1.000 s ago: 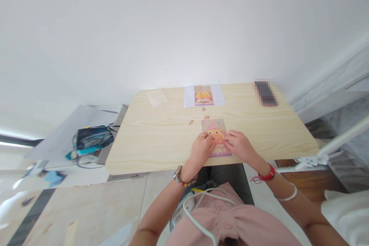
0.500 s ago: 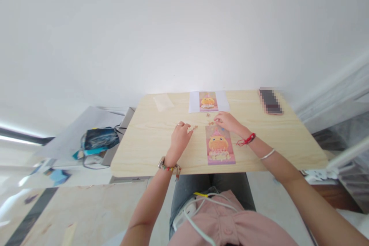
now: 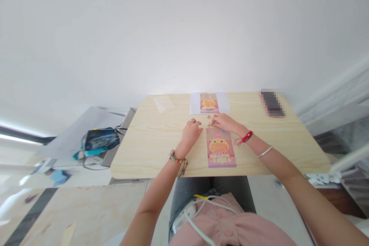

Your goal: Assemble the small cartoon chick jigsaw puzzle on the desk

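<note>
A jigsaw puzzle with a yellow cartoon character on pink lies near the table's front edge, mostly assembled. At its upper edge my right hand pinches a small puzzle piece between thumb and fingers. My left hand is just left of the puzzle's top corner, its thumb and forefinger drawn close together; what is between them is too small to make out. Another loose piece lies above the puzzle, between the hands and a printed sheet bearing the same picture.
The pale wooden table stands against a white wall. A clear plastic bag lies at the back left, and a phone at the back right. Left of the table, a dark bag rests on a lower surface.
My left hand has moved right and slightly up, closer to my right hand. My right hand has shifted slightly left, with its fingertips at the piece above the puzzle.
</note>
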Action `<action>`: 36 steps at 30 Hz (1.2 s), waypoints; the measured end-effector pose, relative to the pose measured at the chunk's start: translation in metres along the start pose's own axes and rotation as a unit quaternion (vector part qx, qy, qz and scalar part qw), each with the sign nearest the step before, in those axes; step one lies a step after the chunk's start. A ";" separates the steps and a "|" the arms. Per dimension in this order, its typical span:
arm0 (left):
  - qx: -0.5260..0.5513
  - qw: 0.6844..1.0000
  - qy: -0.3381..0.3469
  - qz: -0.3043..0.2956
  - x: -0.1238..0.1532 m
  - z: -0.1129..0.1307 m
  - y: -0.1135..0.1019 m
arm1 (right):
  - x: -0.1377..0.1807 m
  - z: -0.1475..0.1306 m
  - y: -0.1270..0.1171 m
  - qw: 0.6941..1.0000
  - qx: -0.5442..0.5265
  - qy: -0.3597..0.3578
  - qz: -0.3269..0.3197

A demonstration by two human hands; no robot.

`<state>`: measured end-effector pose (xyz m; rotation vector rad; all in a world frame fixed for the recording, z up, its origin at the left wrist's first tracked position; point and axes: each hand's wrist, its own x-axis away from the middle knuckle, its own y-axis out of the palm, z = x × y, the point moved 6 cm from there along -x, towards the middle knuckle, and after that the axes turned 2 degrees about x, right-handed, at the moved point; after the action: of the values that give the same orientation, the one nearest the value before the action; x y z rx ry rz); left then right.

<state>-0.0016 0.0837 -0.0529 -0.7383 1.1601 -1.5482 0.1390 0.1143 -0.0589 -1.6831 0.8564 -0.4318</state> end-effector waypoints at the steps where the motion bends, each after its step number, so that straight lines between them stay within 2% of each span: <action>1: 0.001 1.000 0.010 -0.006 -0.006 0.002 0.003 | -0.001 0.001 0.001 1.000 0.005 -0.002 -0.002; 6: 0.000 0.999 0.036 -0.039 -0.023 0.011 0.011 | -0.002 -0.002 0.002 0.999 0.051 -0.003 0.002; 11: -0.023 1.000 -0.004 -0.018 -0.021 0.013 0.009 | 0.002 -0.010 -0.001 0.993 0.097 0.067 0.025; 16: -0.035 0.999 -0.014 -0.030 -0.020 0.015 0.013 | 0.002 -0.015 0.003 0.997 0.011 0.080 0.006; 19: -0.028 0.999 -0.005 -0.020 -0.022 0.017 0.013 | 0.001 -0.004 0.000 0.995 -0.041 0.083 0.030; 23: -0.025 1.000 -0.008 -0.017 -0.024 0.022 0.013 | 0.000 0.010 -0.005 0.995 -0.050 0.052 0.070; 26: -0.036 0.999 -0.020 -0.024 -0.027 0.026 0.017 | -0.002 0.013 -0.001 0.997 -0.052 0.016 0.046; 30: -0.060 0.998 -0.025 -0.027 -0.031 0.027 0.020 | -0.004 0.015 0.003 0.999 -0.035 0.009 0.027; 36: -0.050 0.998 0.018 -0.036 -0.035 0.029 0.020 | -0.003 0.013 0.000 0.999 -0.040 -0.015 0.030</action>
<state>0.0409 0.1076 -0.0577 -0.8291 1.2577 -1.5766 0.1453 0.1252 -0.0621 -1.7289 0.9090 -0.3341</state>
